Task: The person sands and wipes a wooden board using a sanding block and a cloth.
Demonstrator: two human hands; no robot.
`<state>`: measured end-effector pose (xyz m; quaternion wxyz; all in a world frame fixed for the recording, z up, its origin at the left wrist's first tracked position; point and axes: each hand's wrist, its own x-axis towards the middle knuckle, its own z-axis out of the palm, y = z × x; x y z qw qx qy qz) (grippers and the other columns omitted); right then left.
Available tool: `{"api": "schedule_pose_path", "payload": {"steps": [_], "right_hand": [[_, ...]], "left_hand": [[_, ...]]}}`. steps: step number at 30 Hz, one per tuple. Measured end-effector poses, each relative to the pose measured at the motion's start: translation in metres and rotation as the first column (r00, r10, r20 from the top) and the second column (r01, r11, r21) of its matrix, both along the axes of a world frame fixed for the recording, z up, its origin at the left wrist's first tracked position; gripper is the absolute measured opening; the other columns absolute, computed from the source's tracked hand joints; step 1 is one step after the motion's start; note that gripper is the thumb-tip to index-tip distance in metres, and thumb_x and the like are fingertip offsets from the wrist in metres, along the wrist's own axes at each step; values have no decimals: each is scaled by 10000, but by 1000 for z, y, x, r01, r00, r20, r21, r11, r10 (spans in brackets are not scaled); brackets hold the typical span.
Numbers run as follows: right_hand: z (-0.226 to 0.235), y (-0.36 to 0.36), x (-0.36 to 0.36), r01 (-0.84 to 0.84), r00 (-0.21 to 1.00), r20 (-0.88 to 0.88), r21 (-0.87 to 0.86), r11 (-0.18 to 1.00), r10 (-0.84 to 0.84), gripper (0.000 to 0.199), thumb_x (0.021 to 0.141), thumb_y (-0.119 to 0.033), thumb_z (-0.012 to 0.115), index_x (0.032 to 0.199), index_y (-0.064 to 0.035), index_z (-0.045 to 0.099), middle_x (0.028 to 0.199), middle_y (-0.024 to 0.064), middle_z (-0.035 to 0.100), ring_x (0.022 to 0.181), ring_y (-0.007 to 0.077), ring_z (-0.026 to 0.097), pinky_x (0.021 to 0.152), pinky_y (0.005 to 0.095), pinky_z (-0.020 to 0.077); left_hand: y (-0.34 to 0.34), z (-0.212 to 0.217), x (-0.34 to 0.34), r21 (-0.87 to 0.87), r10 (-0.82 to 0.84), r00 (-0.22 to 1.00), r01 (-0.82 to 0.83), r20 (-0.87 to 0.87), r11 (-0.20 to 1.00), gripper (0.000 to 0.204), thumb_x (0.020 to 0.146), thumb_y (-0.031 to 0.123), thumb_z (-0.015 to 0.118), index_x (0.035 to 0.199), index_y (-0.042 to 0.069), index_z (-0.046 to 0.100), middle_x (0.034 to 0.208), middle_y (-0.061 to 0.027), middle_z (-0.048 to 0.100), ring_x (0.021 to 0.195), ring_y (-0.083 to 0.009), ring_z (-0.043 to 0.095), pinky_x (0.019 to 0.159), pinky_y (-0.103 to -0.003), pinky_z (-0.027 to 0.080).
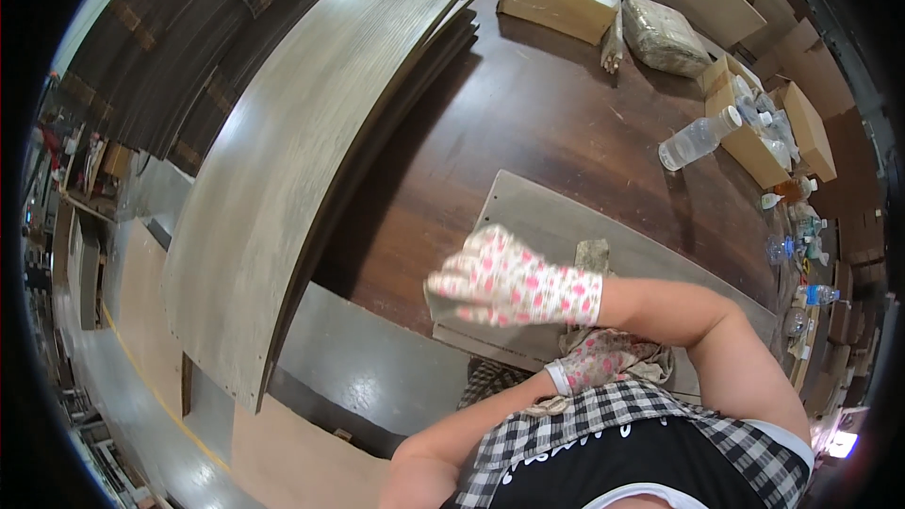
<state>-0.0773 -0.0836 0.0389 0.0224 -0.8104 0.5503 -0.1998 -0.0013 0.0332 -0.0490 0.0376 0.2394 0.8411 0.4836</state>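
My right hand (517,281), in a white glove with pink spots, is held over the left part of a flat grey board (547,207). Its fingers are stretched out to the left, slightly blurred, with nothing in them. Close to my body, my left hand (603,358) wears a matching glove and is closed on a crumpled grey-brown rag (655,363). My right forearm passes above that hand and hides part of the board. A small beige, stained piece (592,254) lies on the board just behind my right wrist; its kind is unclear.
Left of the board stands a stack of wood-grain panels (320,113) on the dark brown table (556,104). A clear bottle (699,139), an open carton (556,9) and a box of bottles (745,113) are behind. Flattened cardboard (189,38) is piled at far left.
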Motion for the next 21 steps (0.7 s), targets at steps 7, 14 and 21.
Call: {"api": "schedule_pose_path", "payload": {"steps": [7,14,21], "right_hand": [[11,-32,-111,441,879,-199,-5,898,-433,328,870,-391,546,973,-81,568,739,92,592,710,281,600,655,422,465],[6,-20,-66,140,989,-47,-29,990,-141,308,888,-421,530,984,-134,586,698,55,584,712,259,605,662,411,478],[13,-25,-112,614,779,0,205,762,-627,412,895,-339,565,1224,-90,550,961,141,624,929,282,599,816,392,496]], "left_hand": [[-15,34,-9,243,32,997,-14,-70,970,586,748,198,657,1292,96,466,1080,-144,556,998,-326,572,859,-417,469],[-2,19,-7,191,95,994,-82,-60,978,605,719,130,665,1291,106,471,1047,-127,568,994,-309,579,841,-394,479],[-15,32,-8,247,34,998,-21,-48,969,646,717,118,683,1322,122,457,1115,-143,569,1053,-320,565,902,-406,455]]}}
